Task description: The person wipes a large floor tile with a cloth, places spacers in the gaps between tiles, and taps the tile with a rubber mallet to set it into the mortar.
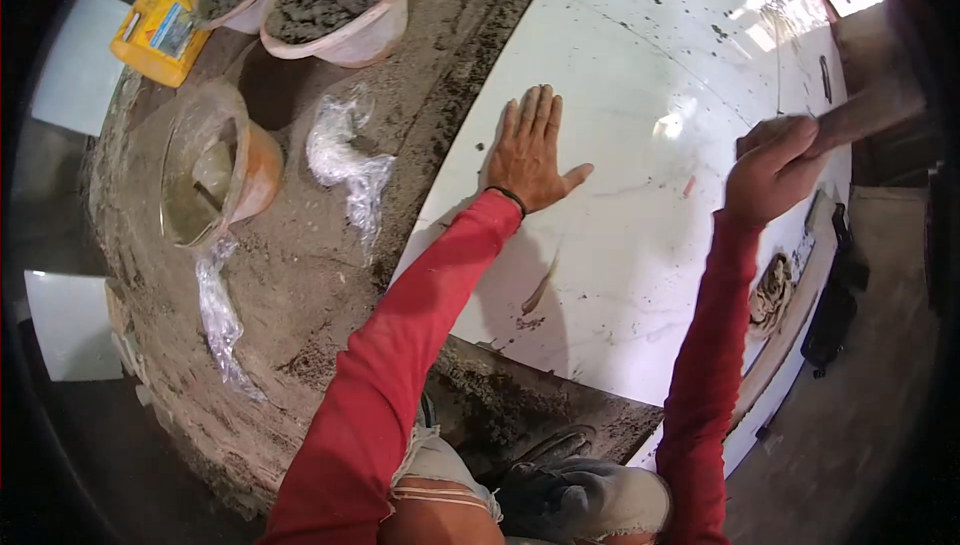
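Observation:
My left hand (535, 150) lies flat on a large glossy white tile (630, 235) with faint veins, near its left edge, fingers stretched out and thumb apart. Raised over the tile's right side, my right hand (772, 173) is closed around a brown wooden bar (872, 110). The bar points up and to the right; its far end is blurred, so its exact kind cannot be told. Dark crumbs of mortar and a brown smear (540, 287) mark the tile's surface.
On the left, rough mortar ground (300, 295) carries a bucket of mortar (390, 40), a second one behind it, a tilted bucket (262, 170), a yellow jug (160, 35) and crumpled clear plastic (345, 150). A crumpled rag (770, 293) lies along the tile's right edge.

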Motion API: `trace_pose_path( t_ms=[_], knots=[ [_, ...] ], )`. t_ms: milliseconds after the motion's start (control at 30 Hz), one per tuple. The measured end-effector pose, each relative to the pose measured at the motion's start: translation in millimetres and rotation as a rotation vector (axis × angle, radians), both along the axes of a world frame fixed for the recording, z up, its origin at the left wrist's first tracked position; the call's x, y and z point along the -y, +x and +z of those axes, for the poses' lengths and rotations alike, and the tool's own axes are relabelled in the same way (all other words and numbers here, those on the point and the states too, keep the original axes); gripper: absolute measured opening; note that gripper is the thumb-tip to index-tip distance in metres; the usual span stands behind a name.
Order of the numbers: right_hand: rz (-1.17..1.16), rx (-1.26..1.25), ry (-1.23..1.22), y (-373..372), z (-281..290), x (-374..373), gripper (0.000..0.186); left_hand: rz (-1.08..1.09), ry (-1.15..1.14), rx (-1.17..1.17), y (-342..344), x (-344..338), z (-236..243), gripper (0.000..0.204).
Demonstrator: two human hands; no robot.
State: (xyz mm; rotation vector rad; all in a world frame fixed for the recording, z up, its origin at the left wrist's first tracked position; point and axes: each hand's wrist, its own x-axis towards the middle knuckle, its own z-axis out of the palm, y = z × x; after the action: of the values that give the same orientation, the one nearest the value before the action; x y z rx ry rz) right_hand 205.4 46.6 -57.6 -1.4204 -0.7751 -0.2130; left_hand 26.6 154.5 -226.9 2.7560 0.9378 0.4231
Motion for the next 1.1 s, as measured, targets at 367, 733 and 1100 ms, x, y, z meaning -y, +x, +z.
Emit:
trace_pose_path(
  t_ms=[367,733,1100],
  knots=[
    [-0.321,0.215,-0.759,19,-130,104,0.025,-0.054,0.032,0.006,39,-17,-4,0.104],
    [-0.266,0.169,-0.259,37,-68,-4,0.030,-0.040,0.030,-0.024,50,-24,-1,0.105],
    [-0.033,0.114,-0.491,-3,-94,-64,0.025,-0.024,0.044,0.108,50,-26,-7,0.107]
  ],
)
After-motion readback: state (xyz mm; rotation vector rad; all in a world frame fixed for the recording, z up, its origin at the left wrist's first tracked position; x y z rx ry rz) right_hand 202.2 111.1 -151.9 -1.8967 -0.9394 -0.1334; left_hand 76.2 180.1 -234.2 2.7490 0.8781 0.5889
